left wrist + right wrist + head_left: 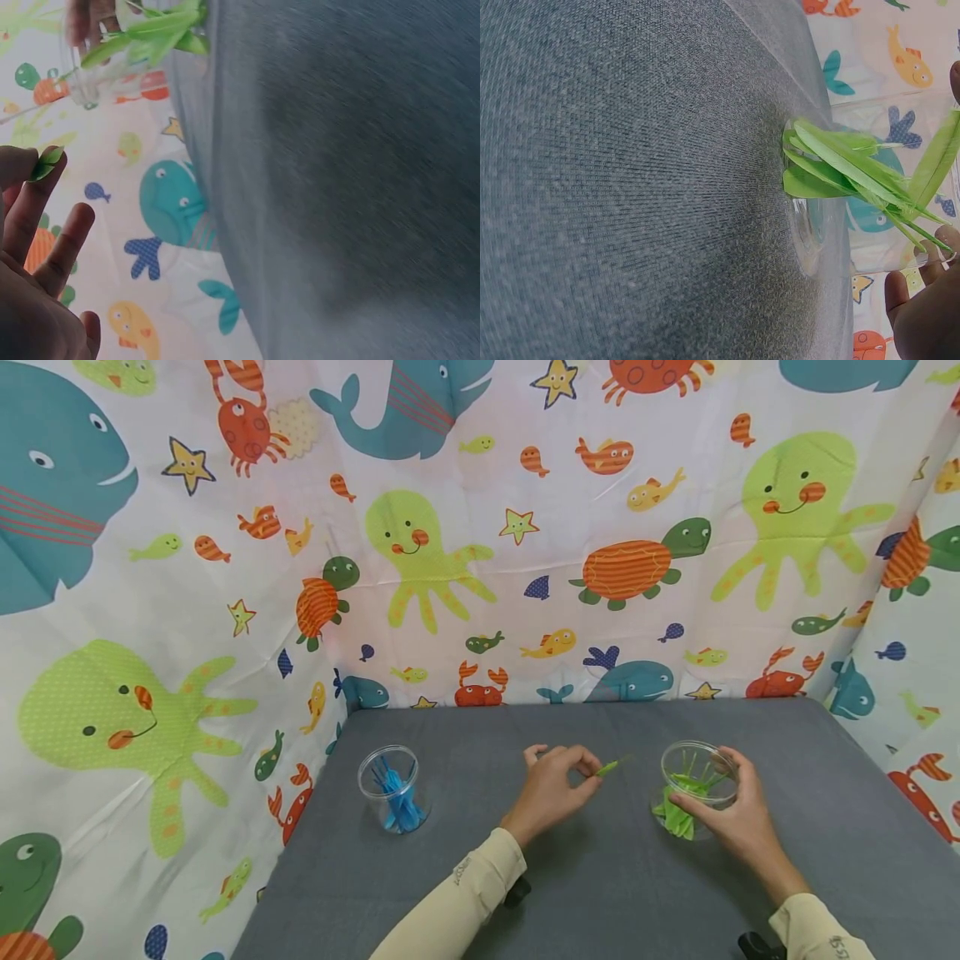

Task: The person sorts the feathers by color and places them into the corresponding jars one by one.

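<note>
My left hand [551, 789] pinches a small green feather [607, 768] between thumb and fingertips, above the table and left of a clear plastic jar [664, 772]. In the left wrist view the feather [46, 163] shows at the fingertips, its thin quill pointing away. The jar stands upright on the table, and my right hand [738, 818] grips it near the rim from the right side. Several green feathers [851, 161] are inside it, vanes at the bottom and quills upward.
A second clear jar [361, 781] stands at the table's left side, with several blue feathers [403, 806] inside. The grey cloth-covered table [495, 735] ends at a curtain [465, 568] printed with sea animals, which hangs at the back and both sides.
</note>
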